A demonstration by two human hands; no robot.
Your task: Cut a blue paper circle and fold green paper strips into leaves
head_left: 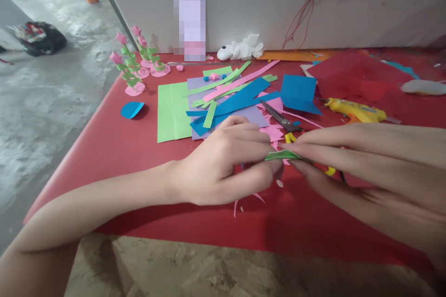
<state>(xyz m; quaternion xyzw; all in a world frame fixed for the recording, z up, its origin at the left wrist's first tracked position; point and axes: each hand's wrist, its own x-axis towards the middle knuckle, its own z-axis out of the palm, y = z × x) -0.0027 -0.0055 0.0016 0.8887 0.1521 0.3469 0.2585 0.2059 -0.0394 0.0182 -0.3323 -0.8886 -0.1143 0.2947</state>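
Observation:
Between my two hands is a small folded strip of green paper (283,154). My left hand (230,162) pinches its left end between thumb and forefinger, the other fingers curled. My right hand (365,167) grips the right end between thumb and fingertips. Just behind the hands lie scissors (278,116) with dark blades and yellow handles, partly hidden by my right hand. Blue paper strips (233,101), a pink strip (240,81) and green strips (211,115) are heaped on purple paper (256,115) and a folded light-green sheet (172,111).
Paper flowers (127,62) with pink tops stand at the table's back left, near a blue paper circle (132,109). A yellow glue gun (355,109) lies at right, beside red sheets (348,74). A phone-like upright panel (190,21), blurred out, leans on the wall. Red wires (310,4) hang there.

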